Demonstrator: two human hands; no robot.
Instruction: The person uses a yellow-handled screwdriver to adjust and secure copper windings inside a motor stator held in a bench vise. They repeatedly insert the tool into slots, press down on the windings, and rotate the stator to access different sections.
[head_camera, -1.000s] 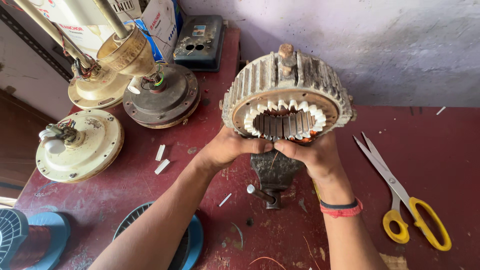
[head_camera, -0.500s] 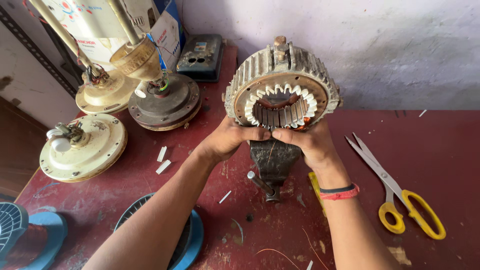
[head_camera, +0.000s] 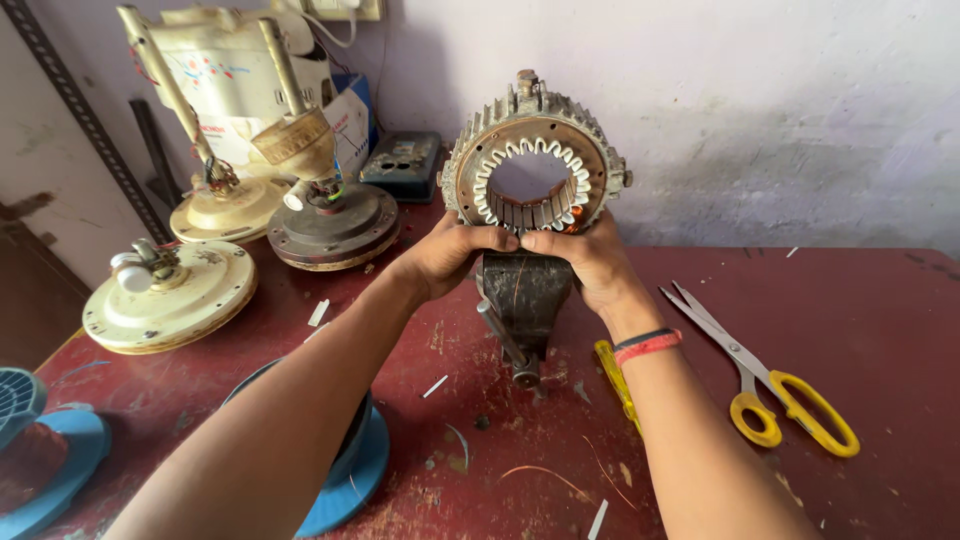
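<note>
Worn red counter (head_camera: 860, 330) against a pale plastered wall (head_camera: 780, 110), scraps and wire bits scattered across it. Centre stage, a round finned motor stator (head_camera: 533, 172) stands upright on a dark bench vise (head_camera: 522, 295). The left hand (head_camera: 445, 258) and right hand (head_camera: 585, 262) meet at its lower rim, fingers curled and clamped on the stator's bottom edge, thumbs touching. Yellow-handled scissors (head_camera: 765, 375) lie well apart to the right; a yellow screwdriver (head_camera: 615, 375) rests by the right wrist. Cream fan housings (head_camera: 170, 295) sit far left, with a blue fan part (head_camera: 355, 470) under the left forearm.
</note>
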